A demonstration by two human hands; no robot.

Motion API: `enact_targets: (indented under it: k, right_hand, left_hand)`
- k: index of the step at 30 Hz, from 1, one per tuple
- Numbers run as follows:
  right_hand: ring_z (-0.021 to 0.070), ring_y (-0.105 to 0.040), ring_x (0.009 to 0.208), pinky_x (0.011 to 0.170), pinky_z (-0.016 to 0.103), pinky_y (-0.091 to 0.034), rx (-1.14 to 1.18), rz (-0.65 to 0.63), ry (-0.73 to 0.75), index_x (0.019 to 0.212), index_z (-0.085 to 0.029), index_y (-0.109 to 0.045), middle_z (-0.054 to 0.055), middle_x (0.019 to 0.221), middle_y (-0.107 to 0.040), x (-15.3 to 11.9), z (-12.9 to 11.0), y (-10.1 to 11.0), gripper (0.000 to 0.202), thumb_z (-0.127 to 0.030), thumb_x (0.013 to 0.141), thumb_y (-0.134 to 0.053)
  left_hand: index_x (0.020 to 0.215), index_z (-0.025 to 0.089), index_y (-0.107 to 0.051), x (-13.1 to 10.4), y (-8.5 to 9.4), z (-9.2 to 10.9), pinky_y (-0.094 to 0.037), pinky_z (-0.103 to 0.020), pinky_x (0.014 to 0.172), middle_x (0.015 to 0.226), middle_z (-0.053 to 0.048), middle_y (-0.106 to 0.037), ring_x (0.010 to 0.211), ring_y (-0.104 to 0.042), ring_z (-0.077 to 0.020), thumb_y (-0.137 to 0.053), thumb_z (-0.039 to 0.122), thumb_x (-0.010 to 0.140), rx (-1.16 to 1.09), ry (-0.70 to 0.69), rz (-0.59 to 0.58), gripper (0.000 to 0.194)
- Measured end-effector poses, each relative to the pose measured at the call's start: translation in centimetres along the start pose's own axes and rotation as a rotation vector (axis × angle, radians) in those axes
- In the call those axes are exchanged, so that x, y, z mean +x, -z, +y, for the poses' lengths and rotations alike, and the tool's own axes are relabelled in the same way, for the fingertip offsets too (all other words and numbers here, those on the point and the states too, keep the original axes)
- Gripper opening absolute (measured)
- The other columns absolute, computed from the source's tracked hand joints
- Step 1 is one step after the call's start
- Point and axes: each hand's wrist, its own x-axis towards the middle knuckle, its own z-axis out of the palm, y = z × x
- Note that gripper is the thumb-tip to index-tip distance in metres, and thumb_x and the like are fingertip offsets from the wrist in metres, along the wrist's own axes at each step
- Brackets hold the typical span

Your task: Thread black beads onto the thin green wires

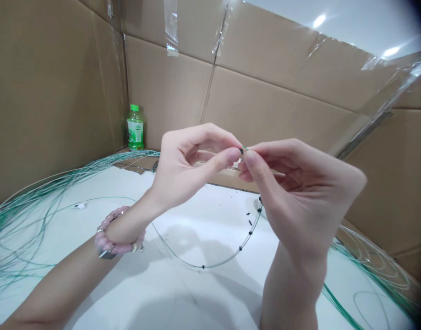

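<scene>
My left hand [188,167] and my right hand [299,197] meet fingertip to fingertip above the table. Between them shows a short bit of green wire [244,148] with a tiny dark piece [241,151] at the left fingertips. Both hands are closed in a thumb-and-finger pinch; the fingers hide most of what they hold. Below hangs a curved thin wire [220,264] lying across the white table, with several small black clips [240,248] spaced along it. Inside its curve lie a couple of loose black pieces [250,222]. A pink bead bracelet [105,233] circles my left wrist.
Bundles of green and white wires spread at the left [24,201] and right [371,275] of the white table [183,293]. A white earbud [80,206] lies at left. A green bottle [135,128] stands in the back corner by cardboard walls [169,87].
</scene>
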Motion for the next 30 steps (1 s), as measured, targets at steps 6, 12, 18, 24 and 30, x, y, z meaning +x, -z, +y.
enact_targets:
  k: [6, 12, 18, 24, 30]
  right_hand:
    - [0.0069, -0.059, 0.053, 0.047, 0.017, -0.051, 0.025, -0.056, -0.014, 0.074, -0.021, -0.066, -0.005, 0.062, -0.063, 0.1, 0.0, 0.1, 0.014, -0.008, 0.08, -0.064]
    - [0.009, -0.06, 0.062, 0.053, 0.021, -0.055, -0.043, 0.0, 0.046, 0.082, -0.02, -0.069, -0.004, 0.071, -0.065, 0.1, -0.2, 0.6, 0.018, -0.005, 0.074, -0.068]
    - [0.0114, -0.06, 0.062, 0.06, 0.024, -0.058, -0.103, -0.043, 0.116, 0.079, -0.019, -0.068, -0.002, 0.07, -0.066, 0.2, -0.3, 0.7, 0.021, -0.001, 0.07, -0.068]
    - [0.0121, -0.059, 0.062, 0.058, 0.024, -0.057, -0.142, -0.073, 0.1, 0.077, -0.024, -0.066, -0.003, 0.069, -0.065, 0.1, -0.3, 0.8, 0.02, -0.003, 0.075, -0.064]
    - [0.0111, -0.055, 0.06, 0.056, 0.023, -0.053, -0.175, -0.095, 0.107, 0.077, -0.022, -0.066, -0.002, 0.068, -0.061, 0.1, -0.4, 1.1, 0.017, -0.005, 0.076, -0.064]
  left_hand:
    - [0.077, 0.016, -0.066, -0.3, -0.1, -0.2, -0.054, -0.013, 0.049, 0.069, 0.003, -0.068, 0.057, -0.063, -0.0065, -0.066, 0.015, 0.079, 0.046, -0.06, 0.055, 0.003]
    - [0.073, 0.017, -0.065, 0.0, -0.1, -0.1, -0.054, -0.014, 0.048, 0.063, 0.003, -0.068, 0.052, -0.063, -0.0064, -0.065, 0.023, 0.082, 0.02, 0.03, 0.069, 0.011]
    - [0.071, 0.016, -0.064, 0.1, -0.2, 0.1, -0.054, -0.014, 0.048, 0.062, 0.003, -0.067, 0.051, -0.063, -0.0071, -0.065, 0.024, 0.081, 0.02, 0.047, 0.062, 0.013]
    - [0.07, 0.016, -0.064, 0.1, -0.2, 0.2, -0.053, -0.014, 0.046, 0.062, 0.003, -0.068, 0.051, -0.063, -0.0072, -0.066, 0.028, 0.08, 0.053, 0.036, 0.058, 0.016]
    - [0.073, 0.016, -0.065, -0.1, -0.1, -0.1, -0.053, -0.013, 0.05, 0.065, 0.003, -0.068, 0.055, -0.063, -0.0068, -0.066, 0.019, 0.08, 0.06, 0.001, 0.022, 0.008]
